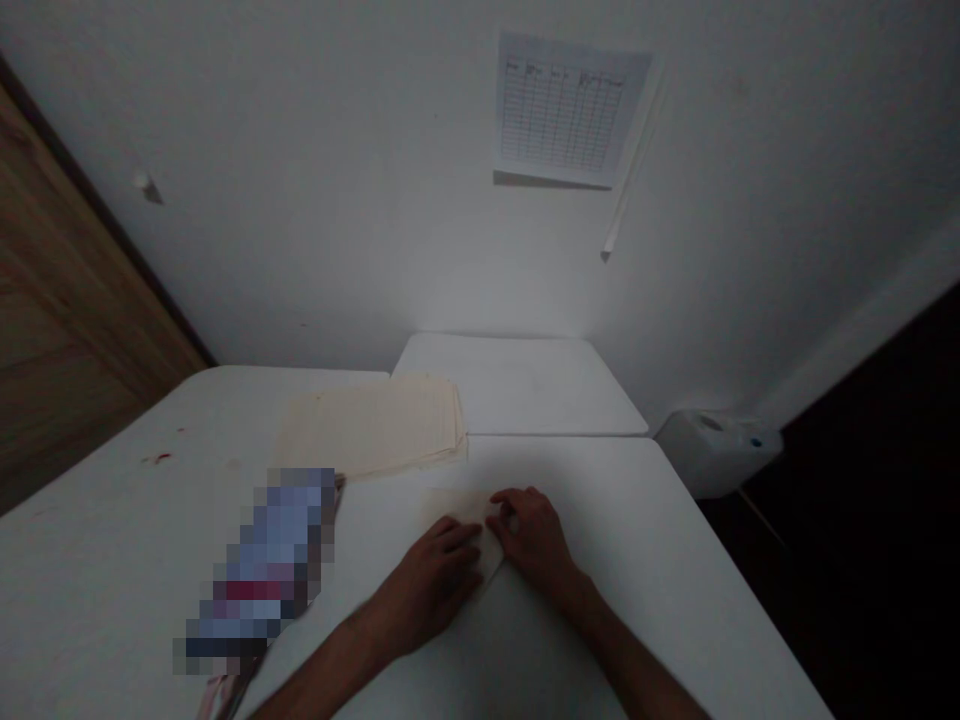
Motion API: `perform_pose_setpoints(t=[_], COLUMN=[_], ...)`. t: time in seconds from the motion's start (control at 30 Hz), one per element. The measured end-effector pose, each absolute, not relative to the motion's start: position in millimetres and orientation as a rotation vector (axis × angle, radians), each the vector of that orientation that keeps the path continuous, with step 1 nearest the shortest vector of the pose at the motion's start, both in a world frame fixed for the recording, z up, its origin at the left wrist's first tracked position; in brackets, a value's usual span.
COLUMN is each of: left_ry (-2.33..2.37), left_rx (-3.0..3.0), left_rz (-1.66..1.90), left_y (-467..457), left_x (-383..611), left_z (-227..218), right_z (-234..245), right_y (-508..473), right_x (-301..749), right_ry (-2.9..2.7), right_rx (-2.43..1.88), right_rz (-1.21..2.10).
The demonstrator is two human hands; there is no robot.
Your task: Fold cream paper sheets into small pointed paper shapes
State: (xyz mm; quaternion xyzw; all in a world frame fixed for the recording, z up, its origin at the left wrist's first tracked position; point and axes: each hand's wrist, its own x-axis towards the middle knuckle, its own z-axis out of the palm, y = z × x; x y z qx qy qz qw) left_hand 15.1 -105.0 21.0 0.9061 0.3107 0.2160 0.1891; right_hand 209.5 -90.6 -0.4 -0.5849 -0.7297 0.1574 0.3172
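From the head: one pale sheet (491, 553) lies on the white table (645, 540), in from its right edge. Left hand (441, 578) rests on it, fingers half-curled; right hand (535, 535) arches thumb and forefinger at it, pinching or not I cannot tell. Probably best: even left-hand pressure, light right fingertips, lest it crumple.
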Motion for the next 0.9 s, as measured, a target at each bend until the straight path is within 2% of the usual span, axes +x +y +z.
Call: perform_pose_setpoints(t=[0.9], left_ry=[0.868], left_rx=[2.517], left_rz=[0.659], left_y=[-105.9], left_x=[13.4], left_z=[18.6], right_z=[-1.3], right_y=[-91.1], right_x=[208.5], right_ry=[-1.936], right_rx=[-1.569], right_rz=[0.375])
